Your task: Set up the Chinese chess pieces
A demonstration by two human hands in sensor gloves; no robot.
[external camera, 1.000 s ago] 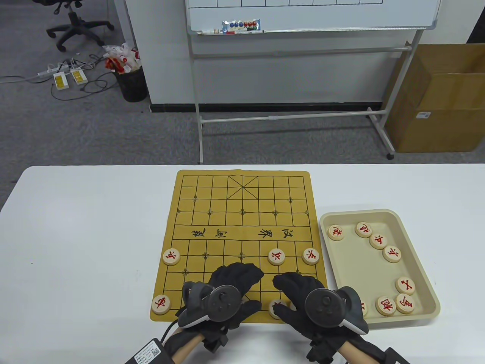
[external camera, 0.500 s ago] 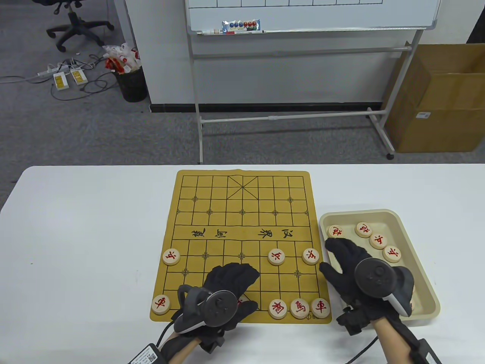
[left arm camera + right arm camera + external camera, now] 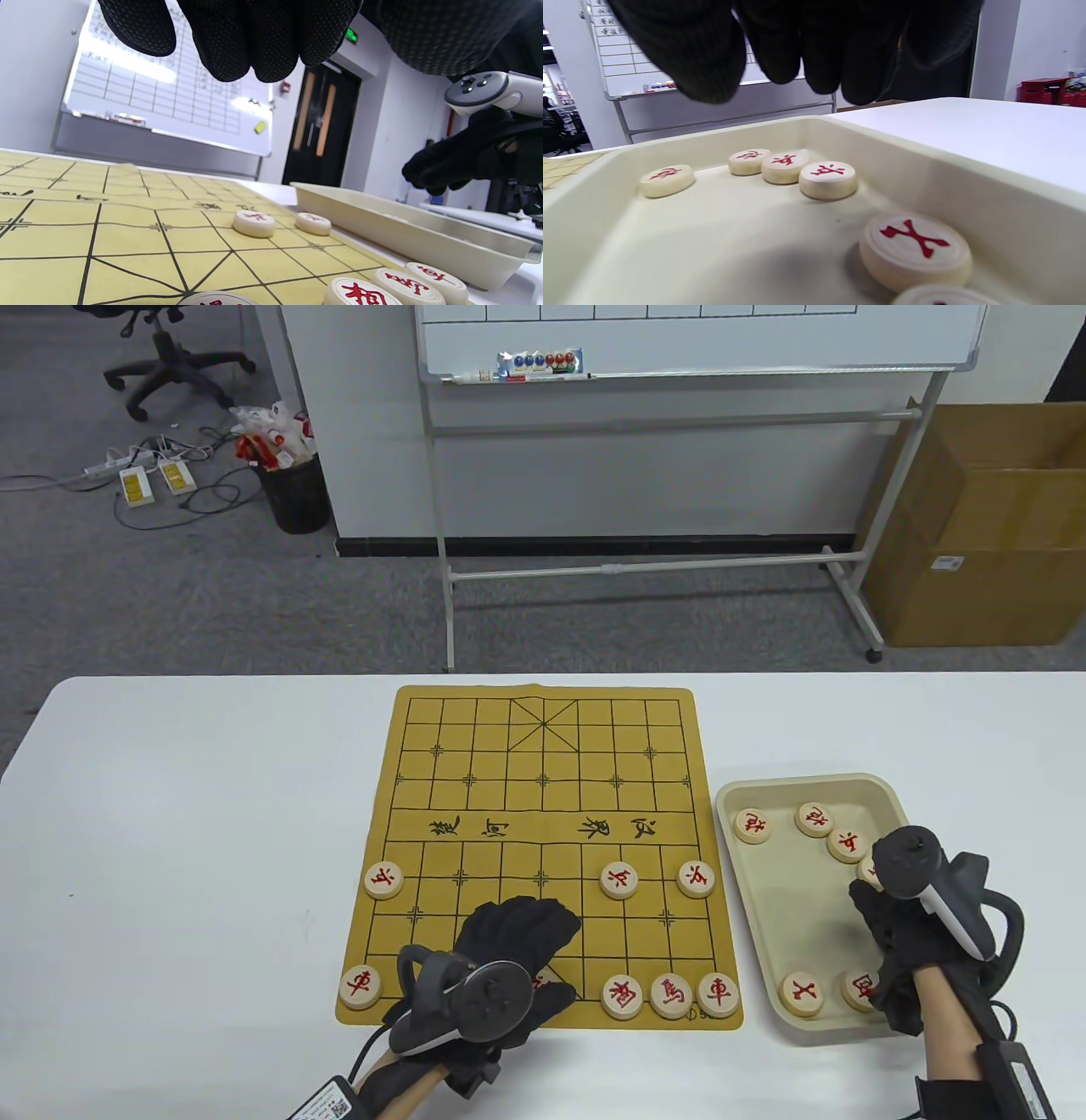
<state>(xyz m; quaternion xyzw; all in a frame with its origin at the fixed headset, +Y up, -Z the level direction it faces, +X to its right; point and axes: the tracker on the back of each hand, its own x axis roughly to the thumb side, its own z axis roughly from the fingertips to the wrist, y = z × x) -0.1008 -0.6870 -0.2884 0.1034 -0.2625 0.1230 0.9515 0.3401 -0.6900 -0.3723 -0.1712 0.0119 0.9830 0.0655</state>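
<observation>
Nearest the person, the left hand point(image 3: 509, 959) rests over the near edge of the chessboard point(image 3: 543, 780), fingers loosely stretched forward and holding nothing; a piece point(image 3: 550, 977) peeks out just beside its thumb on the bottom row. In the left wrist view the fingertips point(image 3: 237, 46) hang above the grid, clear of the surface.

Along that same near row, to the right of the hand and apart from it, three pieces point(image 3: 670, 994) sit side by side, touching or nearly so, and a single piece point(image 3: 360, 986) marks the near left corner.

The right hand point(image 3: 899, 933) hovers over the right side of the cream tray point(image 3: 764, 899), which lies just beside the board's right edge. Its fingers curl downward (whether they pinch anything cannot be told, since the tracker and glove hide the tips). Two pieces point(image 3: 802, 993) lie at the tray's near end, one partly under the wrist; the right wrist view shows another piece point(image 3: 915, 250) directly below the dangling fingers.

Farther up the board, three pieces point(image 3: 619, 881) stand on the soldier row: one at the left edge, two towards the right.

At the tray's far end, a loose arc of pieces point(image 3: 814, 819) lies beyond the right hand.
</observation>
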